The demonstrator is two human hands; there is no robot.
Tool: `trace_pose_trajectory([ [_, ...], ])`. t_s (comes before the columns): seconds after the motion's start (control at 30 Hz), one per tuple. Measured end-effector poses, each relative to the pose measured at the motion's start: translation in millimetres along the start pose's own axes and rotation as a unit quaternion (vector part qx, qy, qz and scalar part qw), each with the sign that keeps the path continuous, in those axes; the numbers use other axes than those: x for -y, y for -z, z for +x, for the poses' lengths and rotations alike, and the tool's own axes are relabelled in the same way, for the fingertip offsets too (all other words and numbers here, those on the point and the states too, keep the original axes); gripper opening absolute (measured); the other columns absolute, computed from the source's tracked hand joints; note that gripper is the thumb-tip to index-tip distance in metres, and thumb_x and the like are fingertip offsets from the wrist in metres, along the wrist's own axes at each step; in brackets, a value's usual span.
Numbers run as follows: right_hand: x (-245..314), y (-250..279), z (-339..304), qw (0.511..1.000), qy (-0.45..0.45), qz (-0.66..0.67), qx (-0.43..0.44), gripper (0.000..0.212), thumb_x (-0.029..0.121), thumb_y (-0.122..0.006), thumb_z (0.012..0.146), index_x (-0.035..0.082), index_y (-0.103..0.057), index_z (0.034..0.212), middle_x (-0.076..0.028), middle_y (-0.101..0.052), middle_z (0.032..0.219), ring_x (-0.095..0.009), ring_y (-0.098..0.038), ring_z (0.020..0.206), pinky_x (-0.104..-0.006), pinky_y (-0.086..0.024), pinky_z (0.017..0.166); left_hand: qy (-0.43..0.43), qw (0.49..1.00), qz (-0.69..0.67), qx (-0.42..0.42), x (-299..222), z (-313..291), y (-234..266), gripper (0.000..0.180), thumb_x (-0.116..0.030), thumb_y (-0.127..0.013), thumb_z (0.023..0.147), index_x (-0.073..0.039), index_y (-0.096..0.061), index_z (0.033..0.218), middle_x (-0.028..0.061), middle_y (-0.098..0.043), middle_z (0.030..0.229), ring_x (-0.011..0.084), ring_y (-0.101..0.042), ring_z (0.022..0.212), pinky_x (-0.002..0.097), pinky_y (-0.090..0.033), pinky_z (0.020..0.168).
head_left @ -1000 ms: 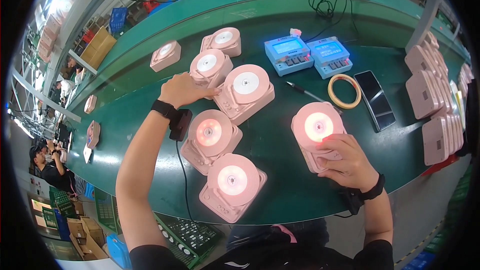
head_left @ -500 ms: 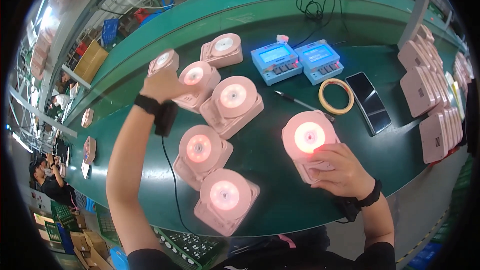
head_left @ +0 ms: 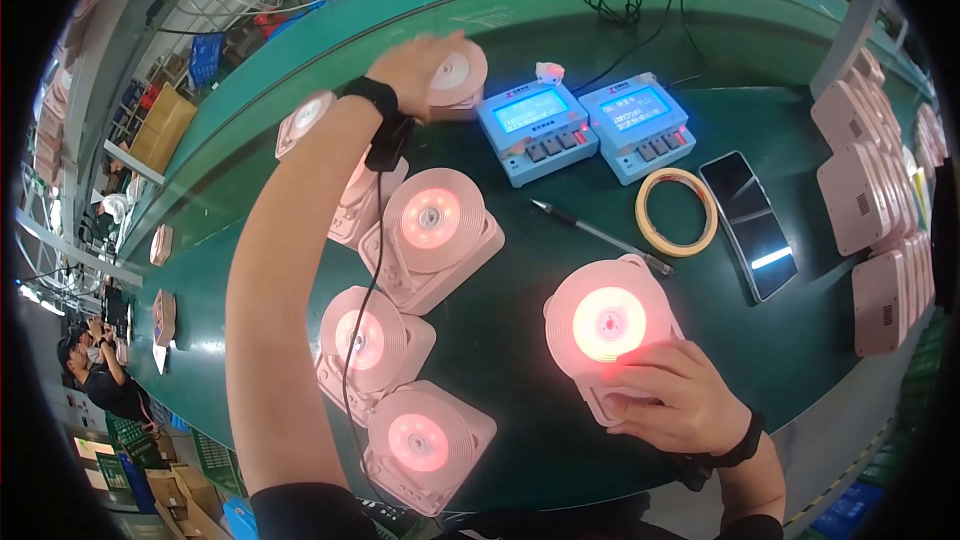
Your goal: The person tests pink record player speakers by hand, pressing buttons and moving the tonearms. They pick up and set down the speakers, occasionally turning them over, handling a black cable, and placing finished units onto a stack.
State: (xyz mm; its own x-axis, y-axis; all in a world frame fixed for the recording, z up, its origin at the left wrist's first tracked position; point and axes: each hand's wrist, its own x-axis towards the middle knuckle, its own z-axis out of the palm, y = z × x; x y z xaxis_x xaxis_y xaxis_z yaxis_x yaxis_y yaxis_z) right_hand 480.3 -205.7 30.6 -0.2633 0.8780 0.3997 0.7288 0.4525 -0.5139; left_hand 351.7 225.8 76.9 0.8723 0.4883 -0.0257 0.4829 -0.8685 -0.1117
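Observation:
My right hand (head_left: 680,400) is closed on the lower end of a pink record-player-shaped device (head_left: 575,290), fingers beside its glowing round centre. My left hand (head_left: 408,70), slightly blurred, reaches far across and grips the left side of another such device (head_left: 458,90), whose centre is unlit. Between my arms stand more of these devices with lit centres: one (head_left: 455,202) in the middle, one (head_left: 350,330) below it, and one (head_left: 455,420) near the front edge. My left forearm partly covers another lit device (head_left: 350,225). Beyond it sits an unlit one (head_left: 305,118).
Two blue boxes with lit screens, a left one (head_left: 540,160) and a right one (head_left: 640,150), stand at the back. A pen (head_left: 600,235), a tape roll (head_left: 648,230) and a phone (head_left: 745,225) lie nearby. Pink casings (head_left: 855,200) are stacked at right. A black cable (head_left: 365,300) hangs from my left wrist.
My left hand has moved right and away, from the far-left devices to the unlit one near the screens, which has shifted slightly. My right hand keeps its hold. The whole view has shifted a little.

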Motion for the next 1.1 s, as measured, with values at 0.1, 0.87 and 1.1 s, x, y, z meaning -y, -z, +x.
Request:
trace_pose_trajectory([
  [0.1,-2,-4,3,1.000,0.004,-0.011,-0.003,0.024,0.018,-0.078,0.068,0.012,-0.068,0.089,-0.001,-0.061,0.108,-0.022,-0.057,0.101,-0.0366,-0.045,0.085,-0.088,0.946,0.158,-0.267,13,-37,26,0.093,-0.008,-0.083,0.051,-0.011,-0.042,0.135,0.0182,-0.053,0.121,0.0376,-0.052,0.108,0.0439,-0.044,0.090],
  [0.87,4,-5,-1,0.999,-0.009,-0.034,-0.005,0.028,0.021,-0.083,0.061,0.015,-0.070,0.086,-0.001,-0.062,0.107,-0.024,-0.056,0.101,-0.0377,-0.043,0.084,0.215,0.975,-0.048,0.000,143,-161,14,0.104,-0.037,-0.084,0.057,0.001,-0.035,0.140,0.0230,-0.042,0.140,0.0347,-0.041,0.130,0.0385,-0.032,0.109],
  [1.1,9,-3,2,0.999,-0.032,-0.037,0.012,0.030,0.024,-0.084,0.062,0.017,-0.068,0.086,-0.003,-0.062,0.109,-0.026,-0.054,0.105,-0.0401,-0.043,0.084,0.144,0.984,0.085,0.064,164,-76,-49,0.113,-0.028,-0.084,0.051,-0.003,-0.026,0.144,0.0238,-0.037,0.142,0.0363,-0.038,0.131,0.0395,-0.033,0.108],
])
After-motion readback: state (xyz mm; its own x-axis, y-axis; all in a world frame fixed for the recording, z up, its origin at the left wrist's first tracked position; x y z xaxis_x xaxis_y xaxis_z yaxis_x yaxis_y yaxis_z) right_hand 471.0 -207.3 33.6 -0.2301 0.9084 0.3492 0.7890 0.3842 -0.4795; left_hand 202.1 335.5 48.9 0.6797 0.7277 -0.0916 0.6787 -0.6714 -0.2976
